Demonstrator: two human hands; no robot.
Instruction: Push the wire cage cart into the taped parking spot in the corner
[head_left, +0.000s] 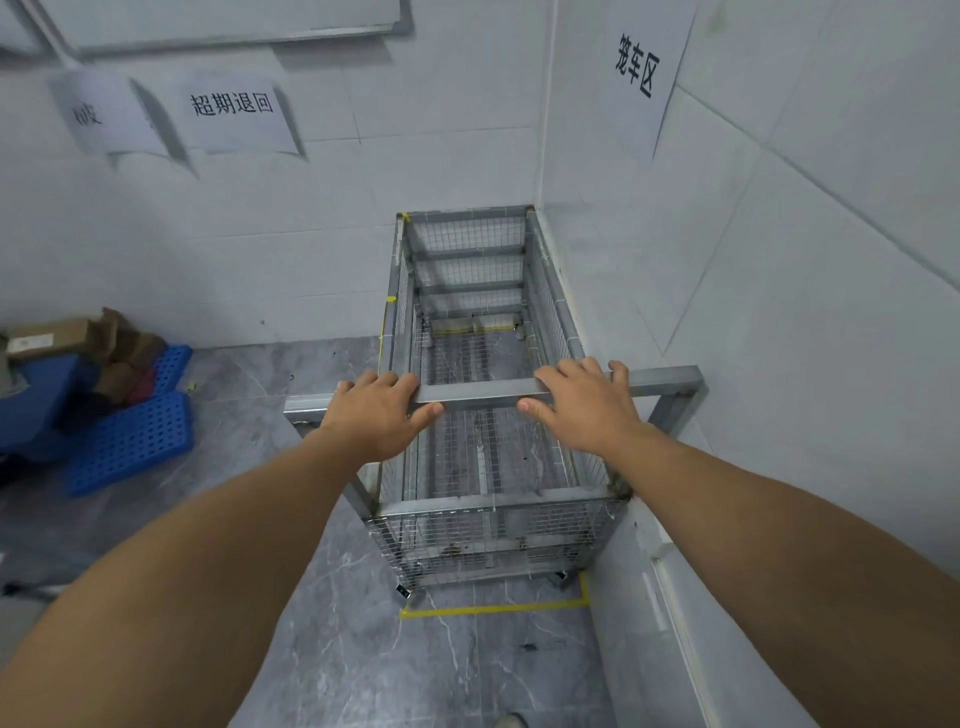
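Observation:
The wire cage cart (467, 270), grey metal frame with mesh walls and nothing inside, stands in the corner with its far end against the back wall and its right side along the right wall. Its near wheels sit just inside the yellow floor tape (493, 608), which runs across the floor in front of the cart and turns up at the right. More yellow tape shows along the cart's left side. My left hand (376, 410) and my right hand (582, 405) both grip the cart's grey handle bar (478, 391), fingers curled over it.
A blue perforated plastic pallet (130, 441) with cardboard boxes (47, 338) lies at the left by the back wall. Paper signs (231, 111) hang on both walls. Grey marble floor (291, 597) stretches toward me and to the left. A white baseboard strip (660, 597) runs along the right wall.

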